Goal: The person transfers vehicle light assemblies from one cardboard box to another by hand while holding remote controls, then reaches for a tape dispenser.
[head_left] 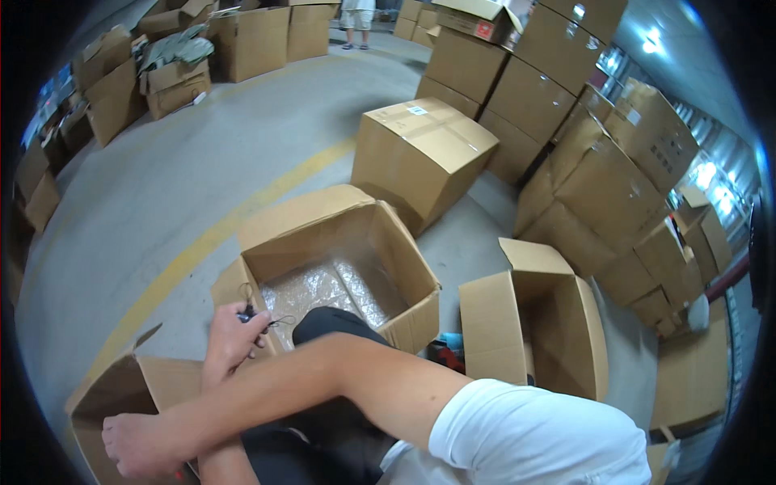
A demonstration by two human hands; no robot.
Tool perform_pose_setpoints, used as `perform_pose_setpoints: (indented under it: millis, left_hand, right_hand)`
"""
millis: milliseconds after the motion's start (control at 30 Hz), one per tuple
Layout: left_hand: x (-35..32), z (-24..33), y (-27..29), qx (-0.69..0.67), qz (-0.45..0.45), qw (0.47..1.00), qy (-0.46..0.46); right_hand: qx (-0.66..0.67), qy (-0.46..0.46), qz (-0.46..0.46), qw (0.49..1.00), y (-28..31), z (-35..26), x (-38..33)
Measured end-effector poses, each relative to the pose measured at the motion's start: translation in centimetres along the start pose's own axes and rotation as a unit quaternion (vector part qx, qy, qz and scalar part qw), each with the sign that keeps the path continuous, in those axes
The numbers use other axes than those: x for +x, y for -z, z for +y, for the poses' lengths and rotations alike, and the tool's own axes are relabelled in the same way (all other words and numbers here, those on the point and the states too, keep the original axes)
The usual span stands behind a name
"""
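Note:
My left hand (233, 333) is closed around a small dark item with thin loops (247, 312), which stick out on both sides of the fingers. Its exact kind is unclear. This hand is beside the left wall of an open cardboard box (408, 323) with clear plastic film (311, 284) lying in its bottom. Crossing over my left forearm, my bare right arm reaches to the lower left. There my right hand (136, 444), its fingers curled, is over a second open cardboard box (168, 380). Whatever it grips is hidden from view.
Another open box (489, 323) stands to the right, with red and blue items (447, 347) beside it. A closed carton (428, 153) sits ahead, and tall carton stacks (525, 101) rise at the right. More boxes (250, 44) line the far left; a person (356, 20) stands far off.

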State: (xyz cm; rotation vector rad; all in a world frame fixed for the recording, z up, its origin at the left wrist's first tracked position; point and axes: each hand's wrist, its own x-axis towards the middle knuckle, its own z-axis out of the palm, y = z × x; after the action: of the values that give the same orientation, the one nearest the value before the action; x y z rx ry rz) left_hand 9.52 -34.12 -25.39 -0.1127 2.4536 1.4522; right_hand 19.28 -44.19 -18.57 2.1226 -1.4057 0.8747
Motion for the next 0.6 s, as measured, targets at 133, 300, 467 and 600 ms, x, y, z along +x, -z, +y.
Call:
perform_pose_setpoints:
  millis: [133,300,467,600]
  left_hand:
    - [1.0,0.5,-2.3,-0.045,-0.006,0.999,0.008]
    - [3.0,2.7,-6.0,0.002,-0.009,1.000,-0.014]
    - [4.3,2.2,-9.5,-0.027,0.037,0.999,-0.007]
    - [5.4,3.3,-15.5,-0.071,0.060,0.996,-0.007]
  right_hand:
    - [0.102,-0.243,0.328,0.907,13.1,-3.6,-16.5]
    - [-0.250,-0.668,0.305,0.631,20.7,-17.1,-51.8]
    - [-0.333,-0.808,0.202,0.442,22.1,-33.4,-74.5]
    - [-0.340,-0.817,0.170,0.434,23.6,-40.1,-81.9]
